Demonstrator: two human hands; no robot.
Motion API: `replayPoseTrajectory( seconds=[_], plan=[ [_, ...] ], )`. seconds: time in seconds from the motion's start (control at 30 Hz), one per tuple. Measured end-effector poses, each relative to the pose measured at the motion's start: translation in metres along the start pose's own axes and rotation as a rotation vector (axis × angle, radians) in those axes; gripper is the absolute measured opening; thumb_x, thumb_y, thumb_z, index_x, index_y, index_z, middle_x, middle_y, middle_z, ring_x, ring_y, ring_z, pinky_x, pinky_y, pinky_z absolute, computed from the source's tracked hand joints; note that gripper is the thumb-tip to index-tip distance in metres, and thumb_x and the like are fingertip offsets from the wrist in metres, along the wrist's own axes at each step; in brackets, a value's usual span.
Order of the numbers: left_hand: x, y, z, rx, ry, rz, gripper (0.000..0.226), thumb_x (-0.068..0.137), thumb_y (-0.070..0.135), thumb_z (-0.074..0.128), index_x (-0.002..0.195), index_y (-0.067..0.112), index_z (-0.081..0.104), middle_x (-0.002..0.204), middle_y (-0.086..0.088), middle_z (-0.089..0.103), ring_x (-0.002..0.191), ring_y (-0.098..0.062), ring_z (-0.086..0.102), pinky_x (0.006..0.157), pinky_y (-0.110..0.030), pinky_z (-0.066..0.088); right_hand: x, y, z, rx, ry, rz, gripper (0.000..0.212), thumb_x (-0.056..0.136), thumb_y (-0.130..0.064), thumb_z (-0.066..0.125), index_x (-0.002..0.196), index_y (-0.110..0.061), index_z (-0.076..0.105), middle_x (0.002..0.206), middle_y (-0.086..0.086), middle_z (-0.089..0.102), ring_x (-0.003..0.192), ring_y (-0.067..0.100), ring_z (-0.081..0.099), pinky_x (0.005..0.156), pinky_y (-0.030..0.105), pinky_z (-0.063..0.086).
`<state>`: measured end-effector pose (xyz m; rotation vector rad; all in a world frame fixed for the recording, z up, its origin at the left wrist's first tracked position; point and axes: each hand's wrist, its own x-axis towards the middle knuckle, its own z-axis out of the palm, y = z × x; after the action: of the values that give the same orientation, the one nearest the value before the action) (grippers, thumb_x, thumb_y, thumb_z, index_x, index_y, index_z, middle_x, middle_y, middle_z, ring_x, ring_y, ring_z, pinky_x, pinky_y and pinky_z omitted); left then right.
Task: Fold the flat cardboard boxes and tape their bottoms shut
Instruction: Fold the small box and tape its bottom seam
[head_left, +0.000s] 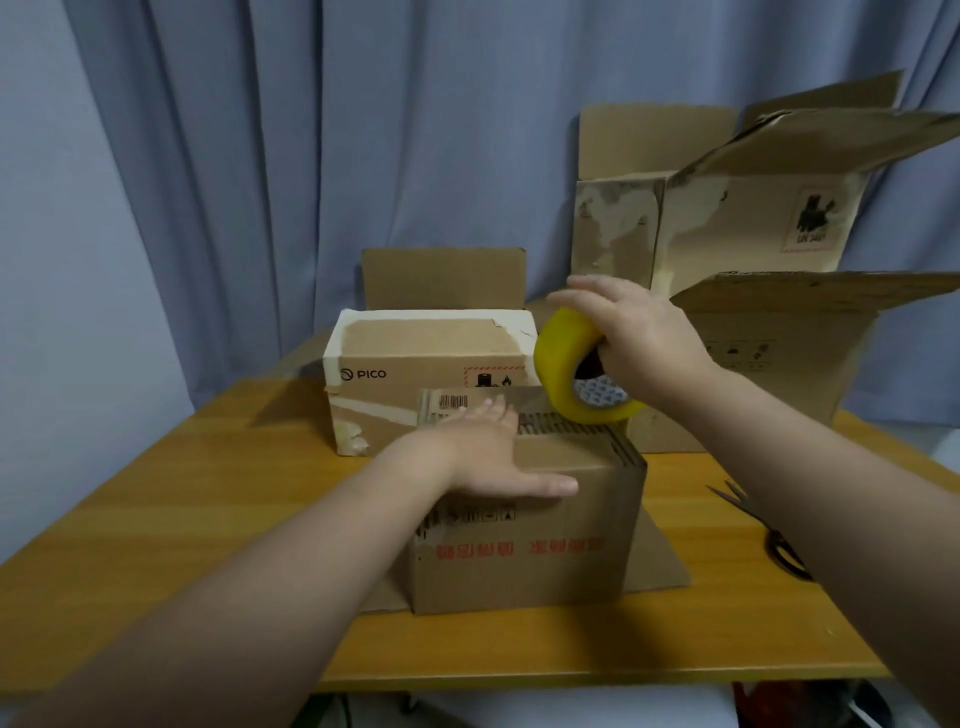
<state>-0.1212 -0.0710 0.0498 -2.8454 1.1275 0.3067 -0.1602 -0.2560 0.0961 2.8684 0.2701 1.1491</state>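
Observation:
A small brown cardboard box (524, 561) with red printing stands upside down at the middle of the wooden table (182, 519). My left hand (488, 452) lies flat on its top with straight fingers, thumb along the front edge. My right hand (634, 338) grips a yellow roll of tape (566, 364), fingers through its core. The roll touches the box's top at the far right edge.
Behind stands a PICO box (415, 364) with white torn tape. At the back right, two larger boxes (753, 223) with raised flaps are stacked. Scissors (769, 535) lie on the table at the right. A blue curtain hangs behind.

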Motion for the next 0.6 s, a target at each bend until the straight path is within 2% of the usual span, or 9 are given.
replayPoseTrajectory(
  seconds=[0.1,0.23,0.37,0.43,0.5,0.6],
  plan=[
    [-0.004,-0.004,0.002,-0.032,0.027,0.017,0.112,0.074,0.084,0.035,0.152,0.013,-0.005,0.159,-0.005,-0.012,0.147,-0.020,-0.006,0.120,-0.036,0.002,-0.007,0.015,0.004,0.202,0.071,0.181,0.054,0.082,0.006,0.055,0.130,-0.017,0.051,0.141,0.008,0.043,0.125,0.033,0.044,0.086,0.037,0.042],
    [-0.015,-0.023,0.003,-0.033,0.008,0.032,0.110,0.074,0.082,0.036,0.152,0.017,-0.006,0.160,-0.001,-0.012,0.147,-0.014,-0.006,0.118,-0.030,-0.001,-0.025,0.025,0.011,0.441,0.043,0.341,0.048,0.094,-0.013,0.056,0.138,-0.028,0.044,0.132,0.005,0.045,0.119,0.023,0.044,0.086,0.028,0.035],
    [-0.034,-0.043,0.000,-0.028,-0.019,0.019,0.105,0.077,0.078,0.039,0.152,0.019,-0.006,0.159,0.001,-0.012,0.146,-0.013,-0.007,0.115,-0.026,-0.002,-0.020,0.000,0.015,0.587,0.044,0.310,0.046,0.089,-0.007,0.056,0.129,-0.025,0.042,0.126,0.004,0.035,0.111,0.021,0.043,0.087,0.030,0.036],
    [-0.039,-0.045,-0.002,-0.020,-0.041,-0.004,0.104,0.075,0.079,0.031,0.153,0.020,-0.004,0.160,-0.001,-0.008,0.147,-0.016,-0.004,0.116,-0.030,0.001,-0.013,-0.014,0.016,0.574,0.058,0.280,0.043,0.088,-0.008,0.060,0.125,-0.022,0.042,0.123,0.003,0.037,0.107,0.022,0.046,0.085,0.031,0.040],
    [-0.036,-0.041,-0.004,-0.013,-0.049,-0.013,0.108,0.068,0.084,0.021,0.153,0.021,0.003,0.161,-0.003,0.004,0.147,-0.021,0.008,0.119,-0.037,0.011,-0.006,-0.026,0.020,0.501,0.066,0.226,0.049,0.087,-0.008,0.062,0.129,-0.024,0.043,0.123,0.004,0.043,0.109,0.024,0.048,0.087,0.035,0.043],
    [-0.028,-0.034,-0.002,-0.062,-0.024,-0.028,0.111,0.060,0.093,0.021,0.149,0.026,0.021,0.155,-0.004,0.027,0.139,-0.025,0.028,0.112,-0.043,0.030,0.002,-0.035,0.022,0.380,0.039,0.138,0.064,0.086,0.001,0.054,0.138,-0.032,0.041,0.121,0.005,0.047,0.111,0.026,0.046,0.085,0.036,0.043]
  ],
)
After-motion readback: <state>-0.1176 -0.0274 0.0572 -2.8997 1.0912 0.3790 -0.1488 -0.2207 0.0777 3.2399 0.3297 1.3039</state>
